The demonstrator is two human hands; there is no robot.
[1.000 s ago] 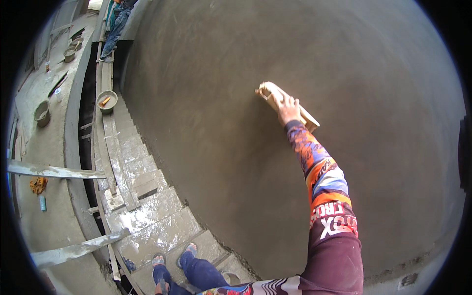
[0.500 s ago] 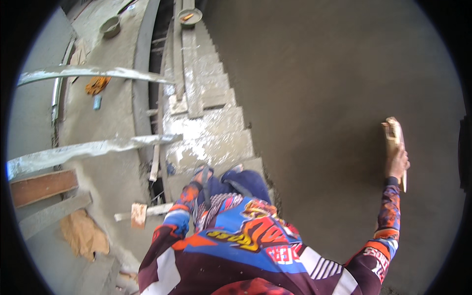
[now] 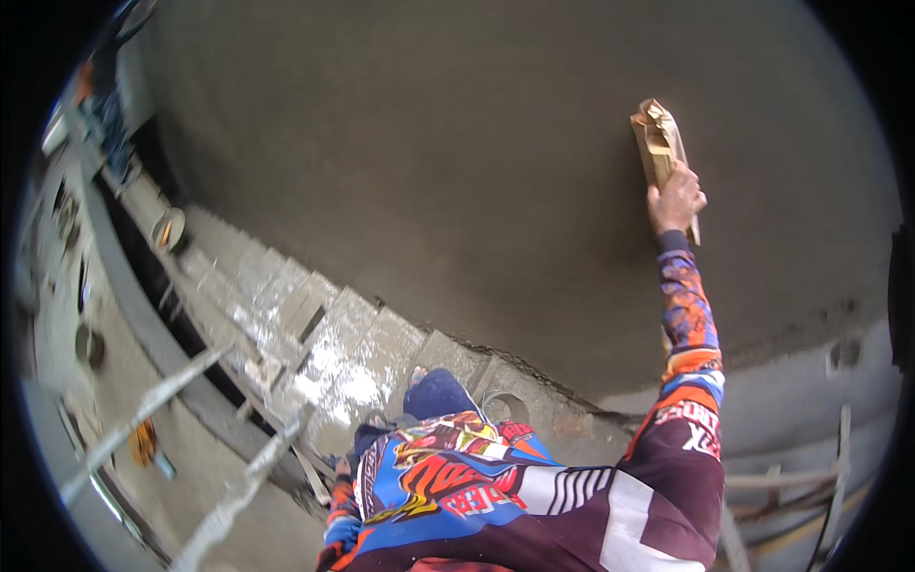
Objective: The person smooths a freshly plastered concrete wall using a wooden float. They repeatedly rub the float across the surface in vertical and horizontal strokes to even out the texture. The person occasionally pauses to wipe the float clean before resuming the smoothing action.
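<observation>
My right hand (image 3: 677, 198) reaches far forward, its fingers closed around the handle of a wooden plastering float (image 3: 653, 153). The float lies along a broad grey plastered wall (image 3: 410, 162), and its exact contact with the surface is hidden by the hand and tool. Low beside my body, my left hand (image 3: 341, 466) is small and partly covered by the sleeve; its fingers do not show clearly. Below me, my feet stand on wet concrete steps (image 3: 348, 334) along the wall's foot.
Metal bars (image 3: 243, 491) cross the lower left. A bucket (image 3: 169, 231) sits farther along the steps, and another bucket (image 3: 89, 345) stands on the floor beyond a gap. Another person (image 3: 107, 114) is at the far left. Right of me are rails (image 3: 843, 467).
My view has turned right, so the steps now slant across the lower left. My right hand and the float appear higher and more to the left in view, with the arm stretched out.
</observation>
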